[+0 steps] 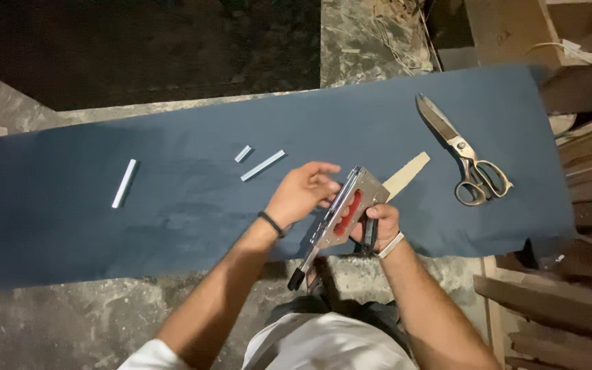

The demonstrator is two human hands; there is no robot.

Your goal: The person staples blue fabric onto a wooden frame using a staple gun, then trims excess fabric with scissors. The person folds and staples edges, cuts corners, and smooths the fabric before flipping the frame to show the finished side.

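Your right hand (380, 223) is mostly hidden behind the staple gun (340, 216) it grips; your left hand (303, 192) rests loose-fingered on the gun's top edge. Dark blue fabric (173, 199) covers a board over rough concrete floor (49, 329). The metal gun, red-handled, hangs over the near edge, scissors (466, 152) far right.

Both forearms are bare. There's a thin black band at the wrist of the left hand (303, 194), and a white strap at the wrist of the right hand (381, 220). Short white sleeves, white shirt, dark trousers below.
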